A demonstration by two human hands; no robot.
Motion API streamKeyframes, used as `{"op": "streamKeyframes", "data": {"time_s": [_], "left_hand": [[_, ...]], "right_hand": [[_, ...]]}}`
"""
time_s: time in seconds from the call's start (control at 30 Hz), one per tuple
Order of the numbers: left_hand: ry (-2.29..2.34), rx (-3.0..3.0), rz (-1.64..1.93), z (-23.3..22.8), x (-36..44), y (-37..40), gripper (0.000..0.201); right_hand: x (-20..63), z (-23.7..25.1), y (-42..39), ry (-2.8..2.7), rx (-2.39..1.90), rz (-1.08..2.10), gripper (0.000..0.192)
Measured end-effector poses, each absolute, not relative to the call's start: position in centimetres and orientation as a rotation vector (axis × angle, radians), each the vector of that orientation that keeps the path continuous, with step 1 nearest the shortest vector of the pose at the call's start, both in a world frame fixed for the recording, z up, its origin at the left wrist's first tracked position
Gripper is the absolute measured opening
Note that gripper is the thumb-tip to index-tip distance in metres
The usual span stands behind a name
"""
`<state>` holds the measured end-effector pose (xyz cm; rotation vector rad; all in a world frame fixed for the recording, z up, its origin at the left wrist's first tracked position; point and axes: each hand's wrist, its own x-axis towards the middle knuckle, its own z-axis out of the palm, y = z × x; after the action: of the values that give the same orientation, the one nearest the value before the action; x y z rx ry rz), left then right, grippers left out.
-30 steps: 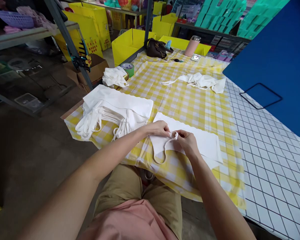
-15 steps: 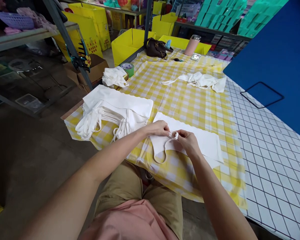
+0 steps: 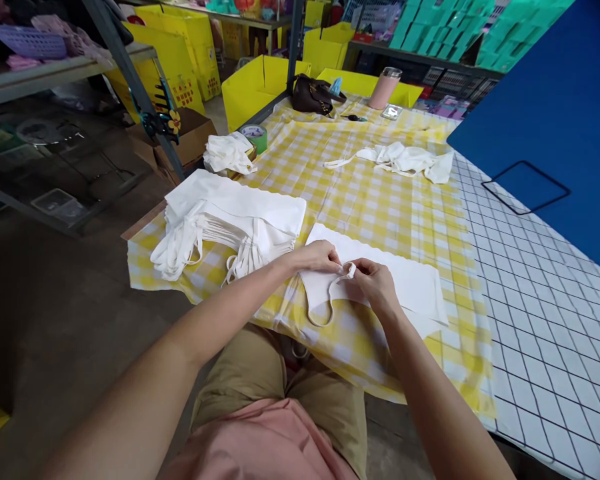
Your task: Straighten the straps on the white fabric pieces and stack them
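Note:
A flat white cloth bag (image 3: 410,283) lies on the yellow checked tablecloth (image 3: 370,207) near the table's front edge. My left hand (image 3: 316,257) and my right hand (image 3: 375,285) meet over its near left corner, both pinching the white strap (image 3: 349,271) where it joins the bag. The strap's loop (image 3: 320,313) hangs toward me. A stack of the same white bags (image 3: 235,213) lies just left of my left hand, straps trailing off its front.
A crumpled white bag (image 3: 405,160) lies farther back, another white bundle (image 3: 229,153) beside a green tape roll (image 3: 256,136). A brown handbag (image 3: 311,97) and pink tumbler (image 3: 384,88) stand at the far end. White wire grid (image 3: 540,300) and blue board (image 3: 545,113) are right.

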<state>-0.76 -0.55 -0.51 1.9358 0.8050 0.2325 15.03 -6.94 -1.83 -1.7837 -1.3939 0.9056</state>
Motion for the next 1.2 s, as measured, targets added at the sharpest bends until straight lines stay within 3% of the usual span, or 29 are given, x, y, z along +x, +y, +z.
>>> {"op": "streamKeyframes", "data": {"time_s": [0.37, 0.7, 1.03, 1.2], "left_hand": [[0.802, 1.948, 0.269, -1.0, -0.7, -0.5, 0.023], [0.857, 1.936, 0.307, -1.3, -0.6, -0.6, 0.019], [0.838, 1.875, 0.256, -2.0, -0.8, 0.6, 0.029], [0.876, 1.885, 0.262, -2.8, -0.6, 1.0, 0.028]], "right_hand": [[14.7, -1.8, -6.9, -1.510, -1.804, 0.720, 0.023], [14.9, -1.6, -7.1, -1.933, -1.847, 0.281, 0.023], [15.5, -1.2, -10.2, -2.192, -1.564, 0.375, 0.015], [15.3, -2.2, -10.8, -2.099, -1.678, 0.289, 0.019]]}}
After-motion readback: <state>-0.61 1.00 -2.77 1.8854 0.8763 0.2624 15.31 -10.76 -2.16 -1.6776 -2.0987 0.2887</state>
